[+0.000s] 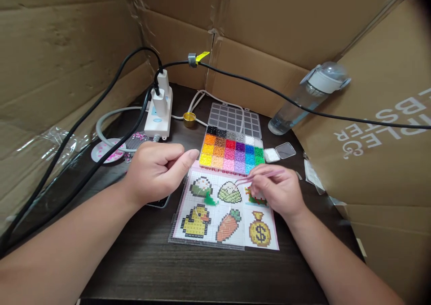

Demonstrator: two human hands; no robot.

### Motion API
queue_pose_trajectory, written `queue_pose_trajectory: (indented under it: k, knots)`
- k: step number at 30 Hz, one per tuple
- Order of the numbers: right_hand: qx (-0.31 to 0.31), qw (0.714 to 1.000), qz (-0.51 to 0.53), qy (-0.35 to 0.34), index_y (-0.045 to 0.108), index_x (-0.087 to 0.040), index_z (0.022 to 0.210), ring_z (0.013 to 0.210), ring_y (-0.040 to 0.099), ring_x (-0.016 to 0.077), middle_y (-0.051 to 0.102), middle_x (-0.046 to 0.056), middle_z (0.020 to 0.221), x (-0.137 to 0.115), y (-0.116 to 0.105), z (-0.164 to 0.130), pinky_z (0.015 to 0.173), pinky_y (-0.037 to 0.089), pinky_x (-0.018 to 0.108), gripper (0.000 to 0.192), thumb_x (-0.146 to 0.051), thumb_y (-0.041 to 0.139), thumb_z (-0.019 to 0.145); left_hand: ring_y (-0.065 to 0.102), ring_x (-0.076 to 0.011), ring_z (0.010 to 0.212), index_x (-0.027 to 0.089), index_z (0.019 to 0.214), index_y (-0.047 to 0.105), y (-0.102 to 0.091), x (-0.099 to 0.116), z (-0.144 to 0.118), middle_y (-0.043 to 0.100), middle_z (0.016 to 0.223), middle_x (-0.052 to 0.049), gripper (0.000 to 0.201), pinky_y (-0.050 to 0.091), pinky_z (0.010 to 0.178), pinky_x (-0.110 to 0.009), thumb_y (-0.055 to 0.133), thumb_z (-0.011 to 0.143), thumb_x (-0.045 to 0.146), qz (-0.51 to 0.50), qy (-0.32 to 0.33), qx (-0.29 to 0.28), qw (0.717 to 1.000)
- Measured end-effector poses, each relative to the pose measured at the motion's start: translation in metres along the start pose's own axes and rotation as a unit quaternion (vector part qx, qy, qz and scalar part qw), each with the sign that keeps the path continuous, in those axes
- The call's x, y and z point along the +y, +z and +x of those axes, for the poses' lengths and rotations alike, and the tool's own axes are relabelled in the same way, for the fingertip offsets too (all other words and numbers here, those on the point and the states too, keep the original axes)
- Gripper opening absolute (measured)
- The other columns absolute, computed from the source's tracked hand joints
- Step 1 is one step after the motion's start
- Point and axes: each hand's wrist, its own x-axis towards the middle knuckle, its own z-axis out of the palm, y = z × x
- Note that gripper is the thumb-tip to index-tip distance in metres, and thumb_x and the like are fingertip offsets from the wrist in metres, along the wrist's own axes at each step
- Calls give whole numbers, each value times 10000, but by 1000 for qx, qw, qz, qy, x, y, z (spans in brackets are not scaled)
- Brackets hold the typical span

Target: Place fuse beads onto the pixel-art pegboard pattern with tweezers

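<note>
My right hand is closed around pink tweezers, whose tips point left over the green-and-white pixel picture on the pattern sheet. A clear pegboard covers much of the sheet, which also shows a duck, a carrot and a money bag. A small patch of green beads sits on the board between the pictures. My left hand is a loose fist at the board's upper left, thumb against the index finger. Nothing shows in it. Behind the sheet stands an open bead box with many-coloured compartments.
A small open case with white beads lies right of the bead box. Further right leans a water bottle. At left are a power strip, a dish with pink beads and a gold cup. Black cables cross above the table.
</note>
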Motion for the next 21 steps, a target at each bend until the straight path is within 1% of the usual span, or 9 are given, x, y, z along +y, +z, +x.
queue_pose_trajectory:
  k: [2,4,7,12,17,21]
  knots:
    - [-64,998,-20,-6,726,-183,761,541,604,136,687,43,694,-2,11,-7,487,501,277,96,-274,706,787,217,-40,410,148,453,284,0,0,0,214,437,59,477,200,403,-223,563,831,227,-3,0,0,1000]
    - [-85,996,-24,-6,728,-181,752,554,603,131,688,43,706,-3,19,-9,493,497,269,92,-265,707,786,218,-40,411,147,452,283,1,0,0,214,438,59,477,201,404,-222,566,828,221,-5,1,2,1000]
    - [-89,996,-23,12,729,-179,738,539,587,113,683,36,700,-3,23,-8,491,485,255,99,-262,706,787,216,-36,410,145,452,285,1,-1,-1,215,439,62,476,202,405,-219,571,826,214,-7,-1,3,1000]
    - [-86,994,-49,39,730,-173,706,540,591,121,682,44,669,-3,24,-8,484,485,256,144,-285,698,789,226,-37,409,147,451,287,2,0,-2,227,437,60,478,203,405,-224,559,835,230,-9,-16,-8,1000]
    - [-86,995,-53,27,737,-177,702,614,626,146,700,57,704,-4,26,-9,510,509,264,122,-273,712,772,235,-40,402,149,450,289,2,1,-2,237,430,58,482,214,402,-232,556,838,254,-3,-26,-9,1000]
    - [-83,995,-56,22,738,-185,704,645,639,153,705,53,714,-3,26,-9,536,522,269,108,-262,712,775,228,-38,405,149,456,290,2,-1,-3,232,437,61,475,209,404,-234,564,835,233,-15,-17,-4,1000]
